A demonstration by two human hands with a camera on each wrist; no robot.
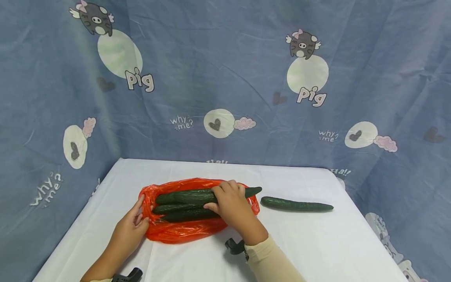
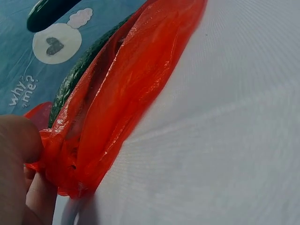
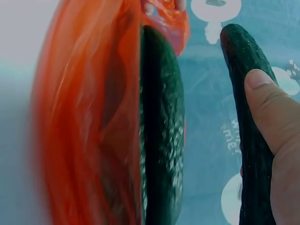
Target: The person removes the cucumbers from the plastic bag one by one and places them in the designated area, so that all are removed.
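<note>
Curtain: blue cloth [image 1: 225, 74] printed with pigs, hanging behind the bag and off to both sides.
Worktop: white surface [image 1: 310, 250] under the bag.
Bag: thin red plastic [image 1: 183, 235], lying crumpled with its mouth upward.
Held cucumber: dark green one [image 1: 190, 196] above the bag, apart from those inside, tip reaching past the bag's right end.
Bagged cucumbers: two visible [image 1: 192, 215] side by side in the bag's mouth.
Loose cucumber: one [image 1: 297, 204] just beside the bag's right end.
Right grip: hand [image 1: 232, 203] over the bag, pinching the held cucumber between thumb and fingers.
Left grip: hand [image 1: 129, 231] at the bag's left end, pinching its rim.
Slip risk: the smooth skin could slide if the right thumb eases.
Snag risk: the overhanging tip could catch the bag's rim and tear it.
Collapse risk: the bag's mouth could fold shut if the left grip loosens.
</note>
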